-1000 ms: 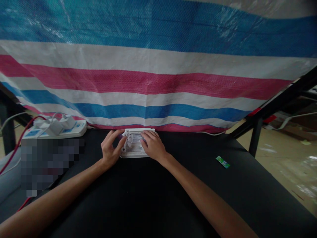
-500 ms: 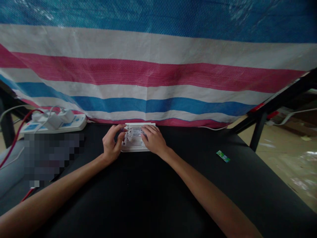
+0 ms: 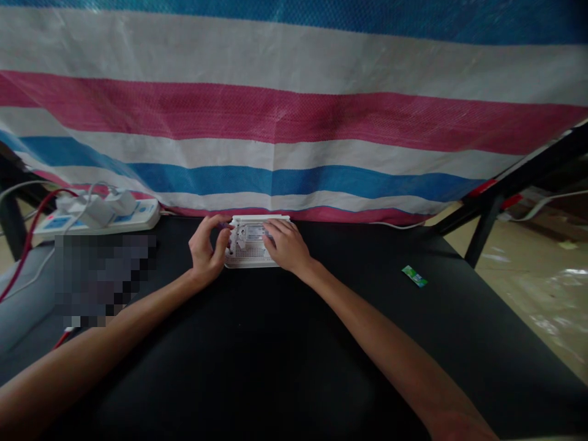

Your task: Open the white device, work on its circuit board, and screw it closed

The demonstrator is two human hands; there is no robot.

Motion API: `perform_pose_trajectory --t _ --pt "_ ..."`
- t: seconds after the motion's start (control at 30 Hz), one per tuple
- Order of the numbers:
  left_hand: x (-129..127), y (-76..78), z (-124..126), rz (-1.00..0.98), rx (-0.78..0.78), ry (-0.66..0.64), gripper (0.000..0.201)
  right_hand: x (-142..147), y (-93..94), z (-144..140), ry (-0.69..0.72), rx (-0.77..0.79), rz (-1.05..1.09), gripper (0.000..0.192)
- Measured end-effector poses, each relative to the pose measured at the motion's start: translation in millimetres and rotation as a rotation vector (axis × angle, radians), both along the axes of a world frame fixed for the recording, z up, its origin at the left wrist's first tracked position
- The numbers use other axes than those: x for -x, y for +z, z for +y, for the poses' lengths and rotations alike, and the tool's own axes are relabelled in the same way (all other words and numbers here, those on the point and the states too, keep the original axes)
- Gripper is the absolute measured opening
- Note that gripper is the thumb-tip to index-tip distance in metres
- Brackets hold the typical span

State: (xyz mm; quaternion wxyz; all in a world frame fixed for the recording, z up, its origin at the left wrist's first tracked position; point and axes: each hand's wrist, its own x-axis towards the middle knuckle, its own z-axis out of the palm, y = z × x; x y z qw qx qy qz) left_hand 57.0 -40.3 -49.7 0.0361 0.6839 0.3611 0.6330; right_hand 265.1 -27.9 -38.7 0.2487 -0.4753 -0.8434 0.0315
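Presently on view:

- White plastic device (image 3: 252,250): flat, perforated underside up, label near its far edge; lies on the black tabletop (image 3: 285,355) at the far middle, just before the striped tarpaulin (image 3: 294,122).
- Left hand (image 3: 206,248): at the device's left edge, fingers curled, thumb and fingertips pinching a small white part at that edge; what the part is cannot be told.
- Right hand (image 3: 287,246): lying on the device's right half, fingers spread loosely and pressing down flat upon it.
- White power strip (image 3: 98,217): far left of the tabletop, with white plugs seated in it; a red cable (image 3: 27,245) and pale cables run off leftward.
- Small green packet (image 3: 414,276): lying flat, well apart to the right of the device.
- Black frame leg (image 3: 482,229): beyond the right corner, over a pale floor.
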Motion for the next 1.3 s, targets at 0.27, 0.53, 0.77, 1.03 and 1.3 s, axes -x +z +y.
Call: perform_pose_trajectory --t 0.27,0.53,0.77,1.03,1.3 --pt "-3 10.7 -2 0.056 -0.07 0.088 0.018 0 -0.7 0 -0.007 -0.024 -0.001 0.04" --pt "-3 16.0 -4 0.075 -0.069 0.16 0.016 1 -0.3 -1 -0.008 -0.038 0.001 0.038" --pt "0 12.1 -2 0.056 -0.051 0.055 0.018 0 -1.1 -1 -0.015 -0.034 0.001 0.039" --pt "3 3.2 -5 0.045 0.021 -0.074 0.025 0 1.4 -2 -0.008 -0.033 -0.002 0.039" --pt "0 0.7 -7 0.082 0.042 -0.077 0.026 0 0.6 -1 -0.015 -0.026 -0.009 0.04"
